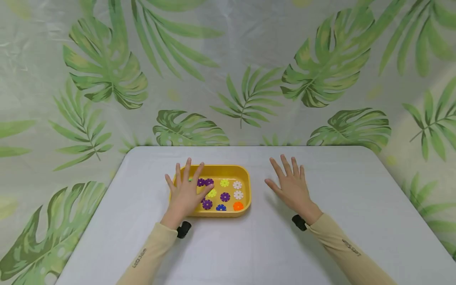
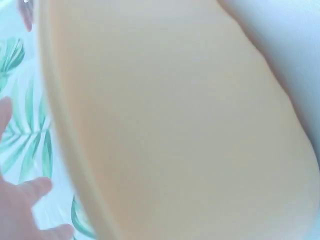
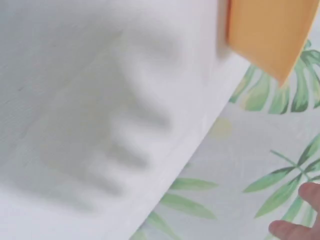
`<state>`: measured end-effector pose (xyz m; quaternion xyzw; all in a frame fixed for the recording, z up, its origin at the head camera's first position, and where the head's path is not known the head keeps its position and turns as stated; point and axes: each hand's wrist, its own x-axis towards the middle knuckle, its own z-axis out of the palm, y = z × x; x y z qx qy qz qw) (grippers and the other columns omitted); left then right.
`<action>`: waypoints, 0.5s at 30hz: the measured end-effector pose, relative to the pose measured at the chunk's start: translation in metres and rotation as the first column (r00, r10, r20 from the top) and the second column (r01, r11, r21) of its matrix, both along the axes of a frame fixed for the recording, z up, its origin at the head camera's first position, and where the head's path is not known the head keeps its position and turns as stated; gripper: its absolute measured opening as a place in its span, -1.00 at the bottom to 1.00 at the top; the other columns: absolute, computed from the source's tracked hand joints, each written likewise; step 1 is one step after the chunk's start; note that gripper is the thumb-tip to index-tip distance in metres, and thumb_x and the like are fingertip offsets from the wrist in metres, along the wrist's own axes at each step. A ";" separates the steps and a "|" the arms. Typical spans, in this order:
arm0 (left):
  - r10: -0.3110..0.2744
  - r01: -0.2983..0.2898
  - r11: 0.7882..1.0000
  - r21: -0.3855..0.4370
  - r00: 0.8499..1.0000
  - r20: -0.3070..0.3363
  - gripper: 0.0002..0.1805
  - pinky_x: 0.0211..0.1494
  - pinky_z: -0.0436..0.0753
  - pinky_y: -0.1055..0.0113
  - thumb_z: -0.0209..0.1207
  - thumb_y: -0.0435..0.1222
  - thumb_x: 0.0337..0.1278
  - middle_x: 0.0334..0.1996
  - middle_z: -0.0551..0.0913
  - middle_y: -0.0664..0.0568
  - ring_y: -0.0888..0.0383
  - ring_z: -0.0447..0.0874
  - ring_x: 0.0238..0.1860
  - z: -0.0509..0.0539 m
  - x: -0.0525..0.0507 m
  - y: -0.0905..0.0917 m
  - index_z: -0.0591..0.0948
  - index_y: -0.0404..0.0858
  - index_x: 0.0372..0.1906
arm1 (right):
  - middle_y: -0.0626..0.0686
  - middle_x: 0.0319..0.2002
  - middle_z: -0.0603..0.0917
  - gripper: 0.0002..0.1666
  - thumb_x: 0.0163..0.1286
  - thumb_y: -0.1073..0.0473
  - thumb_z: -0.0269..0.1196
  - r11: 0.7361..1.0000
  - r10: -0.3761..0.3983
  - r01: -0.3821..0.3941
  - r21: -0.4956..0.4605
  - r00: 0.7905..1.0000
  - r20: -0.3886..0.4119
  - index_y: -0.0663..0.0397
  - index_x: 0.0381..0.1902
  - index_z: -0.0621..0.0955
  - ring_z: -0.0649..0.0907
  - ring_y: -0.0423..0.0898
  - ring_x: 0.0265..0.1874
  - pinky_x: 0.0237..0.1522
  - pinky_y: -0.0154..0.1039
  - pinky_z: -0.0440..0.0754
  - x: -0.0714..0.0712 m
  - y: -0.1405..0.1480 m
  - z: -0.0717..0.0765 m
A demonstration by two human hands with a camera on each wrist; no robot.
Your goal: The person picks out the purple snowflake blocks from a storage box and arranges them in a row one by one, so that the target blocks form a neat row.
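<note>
A yellow plastic tray point(image 1: 246, 174) stands on the table, with several flower-shaped discs lying flat inside it. Among them are a purple disc point(image 1: 225, 196), a white disc point(image 1: 238, 194), an orange disc point(image 1: 238, 206), a blue disc point(image 1: 221, 208) and a yellow-green disc point(image 1: 224, 183). My left hand point(image 1: 185, 196) is over the tray's left part, fingers spread, holding nothing and hiding some discs. To the right of the tray hovers my right hand point(image 1: 293, 188), also with spread fingers and nothing in it. In the left wrist view the tray's outer wall point(image 2: 175, 120) fills most of the picture.
A white cloth point(image 1: 249, 245) covers the table, whose back edge meets a leaf-patterned curtain point(image 1: 246, 79). Each wrist wears a black strap device, such as the right one point(image 1: 299, 223). The right hand's shadow point(image 3: 125, 125) falls on the cloth.
</note>
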<state>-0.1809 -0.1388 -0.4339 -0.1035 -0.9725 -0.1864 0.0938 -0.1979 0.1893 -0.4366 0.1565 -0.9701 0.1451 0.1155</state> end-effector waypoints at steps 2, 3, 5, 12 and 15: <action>-0.013 0.015 0.995 0.094 1.000 -0.026 -0.20 0.28 -0.42 -0.38 0.02 0.17 0.26 0.51 -0.21 -0.13 -0.28 -0.40 0.45 0.004 0.000 -0.004 0.10 -0.01 0.51 | 0.29 0.46 0.02 -0.14 0.42 -0.23 0.05 0.996 0.057 -0.056 -0.076 0.998 0.005 0.02 0.50 0.11 -0.07 0.35 0.40 0.31 0.34 -0.11 -0.002 -0.007 0.003; -0.022 0.029 0.985 0.171 0.999 -0.045 -0.22 0.31 -0.35 -0.37 0.04 0.13 0.28 0.51 -0.17 -0.12 -0.26 -0.34 0.46 0.006 -0.001 -0.006 0.12 -0.04 0.50 | 0.27 0.46 0.03 -0.15 0.43 -0.20 0.06 0.987 0.092 -0.088 -0.133 0.996 0.021 0.03 0.50 0.10 -0.04 0.33 0.41 0.32 0.33 -0.08 -0.002 -0.011 0.005; -0.035 0.064 0.931 0.360 0.996 -0.085 -0.29 0.37 -0.18 -0.29 0.05 0.01 0.33 0.49 -0.06 -0.11 -0.20 -0.19 0.46 0.009 -0.003 -0.013 0.15 -0.10 0.48 | 0.24 0.46 0.06 -0.18 0.44 -0.11 0.09 0.951 0.177 -0.158 -0.268 0.983 0.050 0.06 0.50 0.09 0.02 0.27 0.41 0.33 0.27 0.00 -0.004 -0.019 0.009; -0.003 0.083 0.382 0.920 0.996 -0.088 -0.50 0.37 0.26 0.17 -0.04 -0.22 0.45 0.32 0.32 -0.10 0.00 0.29 0.33 0.012 -0.007 -0.041 0.28 -0.28 0.38 | 0.21 0.37 0.27 -0.35 0.50 0.01 0.04 0.697 0.412 -0.128 -0.705 0.877 0.248 0.13 0.43 0.21 0.37 0.21 0.25 0.23 0.09 0.38 -0.009 -0.056 0.019; 0.012 0.034 0.160 0.986 0.999 -0.037 -0.53 0.39 0.21 0.22 -0.07 -0.29 0.45 0.28 0.33 -0.15 0.02 0.30 0.31 0.008 -0.008 -0.053 0.27 -0.36 0.36 | 0.29 0.31 0.31 -0.39 0.53 0.00 -0.02 0.608 0.480 -0.018 -0.793 0.805 0.350 0.20 0.40 0.23 0.44 0.23 0.18 0.19 0.04 0.44 -0.011 -0.071 0.020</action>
